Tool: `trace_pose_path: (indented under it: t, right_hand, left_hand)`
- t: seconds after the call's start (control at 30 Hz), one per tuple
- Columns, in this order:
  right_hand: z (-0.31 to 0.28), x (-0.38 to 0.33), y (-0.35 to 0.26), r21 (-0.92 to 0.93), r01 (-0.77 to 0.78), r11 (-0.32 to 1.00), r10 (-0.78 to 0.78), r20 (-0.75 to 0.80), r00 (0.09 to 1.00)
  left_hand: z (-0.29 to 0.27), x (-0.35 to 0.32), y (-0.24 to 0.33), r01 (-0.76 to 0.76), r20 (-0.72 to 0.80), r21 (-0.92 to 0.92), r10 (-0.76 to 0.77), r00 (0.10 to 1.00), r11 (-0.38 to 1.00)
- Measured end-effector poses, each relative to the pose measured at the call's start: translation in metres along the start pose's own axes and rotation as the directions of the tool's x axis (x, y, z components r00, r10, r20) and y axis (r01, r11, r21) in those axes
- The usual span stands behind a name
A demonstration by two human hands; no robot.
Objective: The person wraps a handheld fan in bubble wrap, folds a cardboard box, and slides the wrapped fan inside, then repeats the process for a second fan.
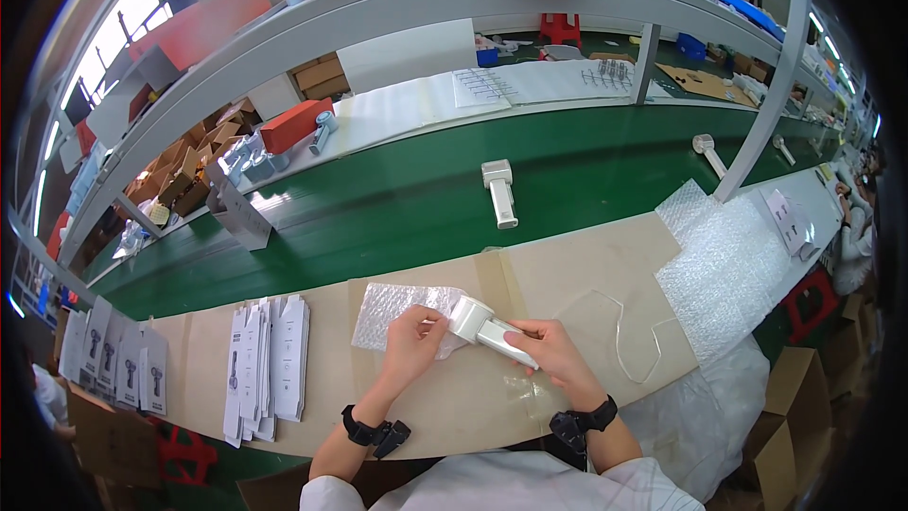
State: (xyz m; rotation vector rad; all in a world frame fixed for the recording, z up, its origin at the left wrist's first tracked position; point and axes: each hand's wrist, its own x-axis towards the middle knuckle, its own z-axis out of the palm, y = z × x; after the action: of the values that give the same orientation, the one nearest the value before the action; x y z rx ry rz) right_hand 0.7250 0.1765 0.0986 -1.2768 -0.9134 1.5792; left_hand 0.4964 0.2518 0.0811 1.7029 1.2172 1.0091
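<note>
My right hand [553,350] is wrapped round the handle of a white handheld device [473,320] with a wide boxy head, tilted with its head toward the left. The fingers of my left hand [412,345] pinch the edge of a clear bubble-wrap bag [378,310], right beside the device's head. That bag lies on the tan cardboard-covered bench [326,360], partly under the left hand. Whether the head's tip sits inside the bag's mouth I cannot tell.
Flat white printed boxes [270,360] lie stacked on the left; folded-up printed boxes [118,360] stand farther left. Beyond the bench runs a green conveyor belt [397,218], carrying another white device [498,194]. Bubble-wrap sheets [728,265] cover the right side. A grey shelf post [771,114] rises there.
</note>
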Motion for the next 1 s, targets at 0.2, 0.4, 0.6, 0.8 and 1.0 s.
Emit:
trace_pose_path:
  t: [0.2, 0.4, 0.6, 0.8, 1.0]
  right_hand:
    - [0.002, -0.002, -0.005, -0.226, 0.076, 0.971, -0.070, 0.034, 0.997]
    - [0.005, 0.003, 0.004, 0.185, 0.029, 0.982, -0.031, 0.006, 0.999]
    - [0.011, 0.001, 0.006, 0.037, 0.085, 0.996, -0.086, 0.036, 0.996]
    - [0.002, -0.004, -0.004, -0.091, 0.237, 0.967, -0.230, 0.081, 0.970]
    - [0.007, 0.000, 0.012, 0.267, 0.040, 0.963, -0.084, 0.158, 0.984]
  left_hand:
    - [0.014, -0.014, 0.030, -0.385, -0.049, 0.247, 0.408, 0.912, 0.889]
    - [0.029, -0.029, 0.043, -0.419, 0.013, 0.315, 0.438, 0.899, 0.851]
    - [0.034, -0.039, 0.062, -0.444, 0.120, 0.330, 0.429, 0.895, 0.833]
    - [0.026, -0.039, 0.059, -0.370, 0.002, 0.401, 0.404, 0.915, 0.838]
    - [0.039, -0.055, 0.060, -0.456, 0.122, 0.445, 0.453, 0.883, 0.771]
